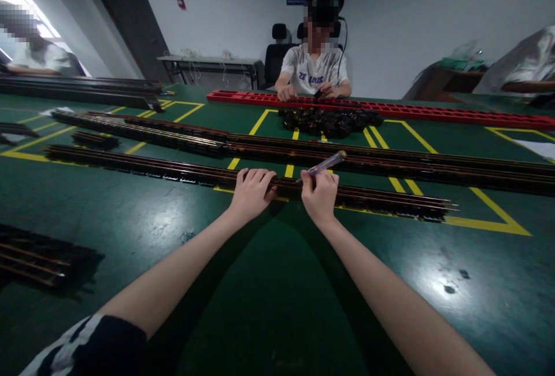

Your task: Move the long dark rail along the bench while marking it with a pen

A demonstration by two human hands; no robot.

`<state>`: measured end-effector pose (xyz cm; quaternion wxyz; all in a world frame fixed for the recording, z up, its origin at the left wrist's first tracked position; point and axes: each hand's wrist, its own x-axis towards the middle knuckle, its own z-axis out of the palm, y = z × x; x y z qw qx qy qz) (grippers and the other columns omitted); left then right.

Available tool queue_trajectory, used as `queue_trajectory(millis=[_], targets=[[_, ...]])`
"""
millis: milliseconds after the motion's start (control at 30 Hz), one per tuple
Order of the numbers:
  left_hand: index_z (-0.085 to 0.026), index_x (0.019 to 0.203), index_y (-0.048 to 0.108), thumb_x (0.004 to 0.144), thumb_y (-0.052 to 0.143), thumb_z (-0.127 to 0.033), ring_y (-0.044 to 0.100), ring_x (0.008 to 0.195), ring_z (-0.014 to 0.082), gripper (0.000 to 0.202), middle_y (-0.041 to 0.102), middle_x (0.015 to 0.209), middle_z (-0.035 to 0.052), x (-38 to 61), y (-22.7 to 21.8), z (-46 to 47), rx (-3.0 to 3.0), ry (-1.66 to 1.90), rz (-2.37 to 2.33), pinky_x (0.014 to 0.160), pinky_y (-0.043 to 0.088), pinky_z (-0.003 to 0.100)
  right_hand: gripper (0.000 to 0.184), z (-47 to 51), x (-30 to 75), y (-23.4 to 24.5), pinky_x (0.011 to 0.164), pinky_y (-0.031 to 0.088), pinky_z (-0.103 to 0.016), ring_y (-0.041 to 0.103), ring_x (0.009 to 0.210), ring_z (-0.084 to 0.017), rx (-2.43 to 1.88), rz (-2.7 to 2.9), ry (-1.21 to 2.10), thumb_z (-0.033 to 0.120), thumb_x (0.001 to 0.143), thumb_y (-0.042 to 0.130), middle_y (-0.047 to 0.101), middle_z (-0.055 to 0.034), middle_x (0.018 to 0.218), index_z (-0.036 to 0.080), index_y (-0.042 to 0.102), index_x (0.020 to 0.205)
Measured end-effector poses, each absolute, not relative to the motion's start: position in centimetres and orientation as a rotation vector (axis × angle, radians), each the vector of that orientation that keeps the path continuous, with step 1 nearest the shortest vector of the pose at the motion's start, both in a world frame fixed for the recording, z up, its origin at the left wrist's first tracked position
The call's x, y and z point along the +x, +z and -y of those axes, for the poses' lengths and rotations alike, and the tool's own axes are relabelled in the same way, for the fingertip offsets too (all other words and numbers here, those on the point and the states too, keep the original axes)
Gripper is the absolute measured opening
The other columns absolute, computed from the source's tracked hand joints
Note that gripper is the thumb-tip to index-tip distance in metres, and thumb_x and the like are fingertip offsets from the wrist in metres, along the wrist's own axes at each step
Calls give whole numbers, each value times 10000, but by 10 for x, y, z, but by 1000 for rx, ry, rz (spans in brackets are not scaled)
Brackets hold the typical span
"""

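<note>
A long dark strip with copper-coloured rods (pixel 191 171) lies across the table in front of me. My left hand (pixel 252 194) is closed over its middle, fingers on the far side and thumb on the near side. Just to the right, my right hand (pixel 319 195) grips a slim screwdriver (pixel 328 163) with a clear purplish handle, held like a pen. Its handle end points up and right, and its thin tip slants down to the strip between my hands. Whether the tip touches the strip I cannot tell.
Similar long strips (pixel 390 165) lie just beyond, with more at the left (pixel 34 254). Farther back are a heap of small black parts (pixel 329 121) and a long red slotted rail (pixel 433 113), where a co-worker (pixel 314 63) sits. Yellow tape (pixel 489 225) marks the green table (pixel 277 306).
</note>
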<state>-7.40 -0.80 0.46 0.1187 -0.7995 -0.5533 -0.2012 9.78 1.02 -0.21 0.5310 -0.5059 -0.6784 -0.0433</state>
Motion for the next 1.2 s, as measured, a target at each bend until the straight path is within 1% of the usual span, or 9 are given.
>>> queue_trajectory(millis=[167, 500, 667, 933, 1200], targets=[[-196, 1181, 551, 887, 436, -245, 533, 1113, 274, 320, 630, 1186, 90, -73, 4, 8, -2330, -595, 1604, 1006, 307, 469, 273, -11, 97, -3, 719, 362, -371, 523, 678, -206, -1197, 1615, -115, 350, 912, 419, 602, -71, 711, 195, 533, 718], [-191, 1191, 555, 869, 402, -187, 529, 1115, 278, 356, 624, 1196, 94, -74, 6, 10, -2338, -564, 1597, 1008, 310, 477, 265, -10, 97, -3, 716, 363, -371, 522, 676, -207, -1181, 1626, -123, 341, 908, 428, 606, -69, 713, 199, 531, 710], [-198, 1185, 557, 841, 416, -142, 526, 1124, 274, 375, 622, 1200, 93, -74, 8, 10, -2334, -563, 1607, 1010, 310, 480, 256, -10, 97, -3, 729, 364, -376, 531, 701, -215, -1201, 1651, -84, 336, 904, 434, 602, -66, 712, 202, 534, 711], [-179, 1183, 557, 807, 420, -102, 532, 1112, 280, 408, 625, 1188, 95, -73, 9, 11, -2318, -547, 1623, 1006, 317, 477, 273, -10, 97, -3, 710, 355, -361, 517, 667, -201, -1206, 1648, -119, 346, 911, 428, 592, -60, 694, 197, 530, 706], [-205, 1179, 557, 781, 430, -84, 529, 1116, 276, 435, 627, 1183, 82, -74, 8, 11, -2293, -555, 1633, 1006, 322, 478, 266, -9, 97, -1, 721, 354, -364, 525, 692, -205, -1197, 1659, -115, 343, 911, 428, 589, -56, 692, 199, 532, 713]])
